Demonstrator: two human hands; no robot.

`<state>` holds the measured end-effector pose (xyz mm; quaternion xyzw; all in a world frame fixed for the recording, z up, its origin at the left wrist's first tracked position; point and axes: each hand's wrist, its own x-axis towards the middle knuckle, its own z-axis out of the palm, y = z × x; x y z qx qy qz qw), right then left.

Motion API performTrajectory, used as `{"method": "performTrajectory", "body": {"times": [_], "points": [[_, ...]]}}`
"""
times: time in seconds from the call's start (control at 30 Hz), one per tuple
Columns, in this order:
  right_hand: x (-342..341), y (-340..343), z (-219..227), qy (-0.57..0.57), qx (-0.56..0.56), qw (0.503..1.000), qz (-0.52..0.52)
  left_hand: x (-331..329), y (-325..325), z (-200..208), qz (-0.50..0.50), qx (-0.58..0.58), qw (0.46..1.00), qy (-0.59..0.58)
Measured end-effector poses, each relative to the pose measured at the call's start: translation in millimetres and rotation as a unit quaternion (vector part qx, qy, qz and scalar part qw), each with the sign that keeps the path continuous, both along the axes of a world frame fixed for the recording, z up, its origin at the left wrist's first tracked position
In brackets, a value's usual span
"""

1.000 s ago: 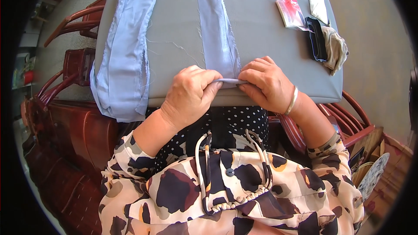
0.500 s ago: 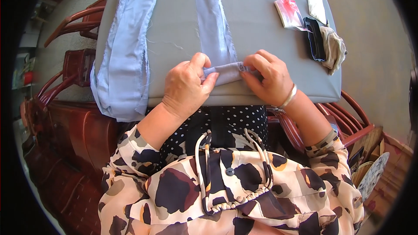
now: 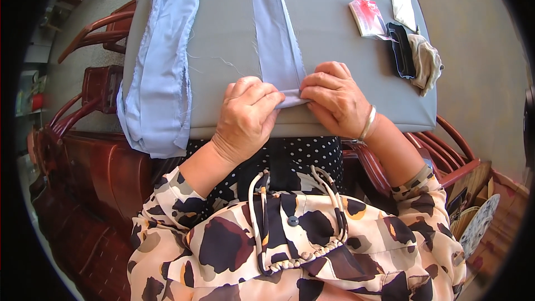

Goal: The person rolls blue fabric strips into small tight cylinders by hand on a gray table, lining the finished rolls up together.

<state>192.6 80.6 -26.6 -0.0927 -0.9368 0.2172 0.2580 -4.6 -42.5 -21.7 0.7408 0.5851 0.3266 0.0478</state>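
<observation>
left hand (image 3: 249, 106), right hand (image 3: 336, 99) pinch the blue strip (image 3: 277, 44) at six o'clock on the bench (image 3: 334, 28)! folding, seemingly; next wants even tension.

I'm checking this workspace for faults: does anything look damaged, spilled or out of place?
No spill shows. The wide blue cloth at left has frayed edges, and loose threads lie on the grey table between it and the narrow blue strip in the left hand and right hand, looking untidy against the plain surface.
</observation>
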Motion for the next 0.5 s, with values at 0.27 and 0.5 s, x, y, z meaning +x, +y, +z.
{"method": "performTrajectory", "body": {"times": [0.27,0.5], "points": [[6.6,-5.4,9.4,-0.054,-0.154,0.987,-0.001,-0.9,-2.4,4.5,-0.036,-0.076,0.993,-0.082],[1.5,-12.4,2.6,-0.068,-0.080,0.985,-0.138,3.4,6.6,2.9,0.073,-0.093,0.991,-0.063]]}}
